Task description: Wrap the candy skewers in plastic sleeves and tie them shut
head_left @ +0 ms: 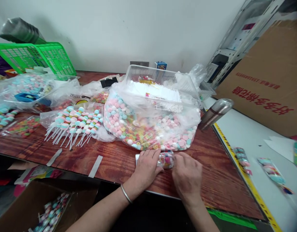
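At the table's front edge lies a small clear printed candy packet [166,160] with colored sweets inside. My left hand [148,166], with a silver bangle on the wrist, presses down on the packet's left part and holds it against the wood. Closed at the packet's right end is my right hand [187,175], its fingertips partly hidden and slightly blurred. Just behind both hands rests a large clear bag of pastel marshmallows [138,129]. To the left, several marshmallow skewers [74,120] on white sticks lie on a plastic bag.
A clear bin of white sticks [160,93] stands behind the marshmallows. A steel flask [217,112] leans at right, near a large cardboard box [264,80]. Wrapped candies [271,169] lie on the white surface. A green basket [56,58] stands back left; an open carton [20,206] is below.
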The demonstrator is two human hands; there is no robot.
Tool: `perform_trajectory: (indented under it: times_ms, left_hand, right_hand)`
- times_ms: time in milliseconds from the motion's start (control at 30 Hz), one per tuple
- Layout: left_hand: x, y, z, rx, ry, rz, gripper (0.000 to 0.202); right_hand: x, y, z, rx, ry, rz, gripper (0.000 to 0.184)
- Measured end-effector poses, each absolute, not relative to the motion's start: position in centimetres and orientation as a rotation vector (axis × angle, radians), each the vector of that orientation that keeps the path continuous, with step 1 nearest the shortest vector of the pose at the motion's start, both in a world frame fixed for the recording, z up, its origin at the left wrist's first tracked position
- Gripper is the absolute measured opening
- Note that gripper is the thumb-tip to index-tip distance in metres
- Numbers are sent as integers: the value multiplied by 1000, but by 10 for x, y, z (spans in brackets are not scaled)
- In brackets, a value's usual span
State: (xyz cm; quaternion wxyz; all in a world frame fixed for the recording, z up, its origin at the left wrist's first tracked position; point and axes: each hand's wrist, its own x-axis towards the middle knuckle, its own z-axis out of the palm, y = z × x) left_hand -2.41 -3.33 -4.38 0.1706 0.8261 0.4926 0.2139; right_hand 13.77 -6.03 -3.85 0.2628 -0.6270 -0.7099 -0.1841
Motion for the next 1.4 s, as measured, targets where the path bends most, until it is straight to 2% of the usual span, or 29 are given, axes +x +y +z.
perform_trajectory:
  times_ms: [233, 333, 467, 567, 667, 767, 833, 933, 1000, 1100, 1167, 1267, 1400]
  left_hand:
    - [-24, -45, -52, 2313, 1355, 735, 67]
    - [-22, -49, -58, 2374, 1349, 684, 67]
    - [-22, -48, -60, 2370, 1377, 618, 58]
    - [-23, -47, -54, 2358, 1396, 621, 51]
    - [-28, -50, -42, 2293, 1402, 686, 50]
    - [-28, -58, -29, 1988, 1281, 823, 37]
    - [-22, -66, -21, 1584, 976, 787, 35]
    - [-7, -75, -14, 886, 436, 663, 54]
    - [1, -77, -13, 549, 292, 743, 53]
    - [4, -73, -14, 297, 401, 997, 24]
    - [1, -69, -15, 257, 527, 1111, 14]
    - [-3, -70, -15, 329, 630, 1162, 17]
    - [-9, -79, -11, 453, 673, 1222, 23]
  right_hand:
    - [152, -77, -6, -1644, -1694, -728, 14]
    - [147, -82, 4, -1681, -1528, -761, 13]
    - [144, -83, 17, -1730, -1405, -643, 13]
    - [142, -79, 23, -1737, -1341, -523, 20]
    - [139, -75, 26, -1712, -1282, -394, 24]
    - [133, -75, 29, -1675, -1195, -301, 24]
    - [127, -80, 30, -1599, -1111, -130, 23]
    - [116, -92, 26, -1451, -999, 314, 22]
    - [111, -101, 18, -1395, -951, 559, 24]
    - [109, -109, 4, -1374, -852, 752, 26]
    - [110, -109, -3, -1325, -750, 884, 32]
    - [106, -105, -8, -1171, -621, 1211, 46]
    - [101, -102, -12, -1116, -623, 1356, 37]
